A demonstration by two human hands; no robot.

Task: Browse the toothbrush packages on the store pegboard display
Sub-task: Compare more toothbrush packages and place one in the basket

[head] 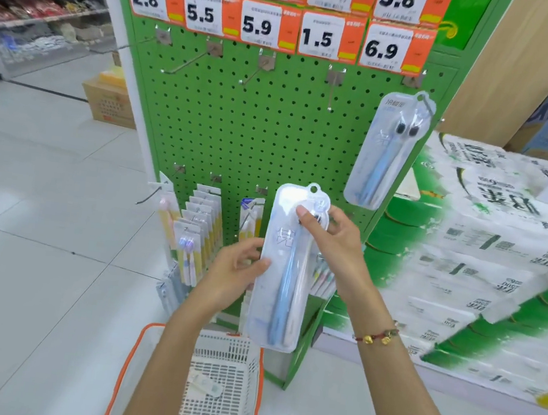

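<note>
Green perforated pegboard display [240,134] stands behind the grip. Clear plastic two-toothbrush package [283,270] is held upright before it, above the white-and-orange shopping basket [219,390]. Risk: the slick blister could slip and drop into the basket. Left hand [235,271] clamps its lower edge, thumb forward; right hand [328,234] pinches the top.

Both hands on clear plastic toothbrush pack [287,271], blue and white brushes inside: left hand [235,273] grips its 9 o'clock edge, right hand [332,240] pinches the top. Matching pack [388,150] hangs on green pegboard [241,127] at 2 o'clock. Orange-rimmed white basket [188,386] at 6 o'clock.
</note>
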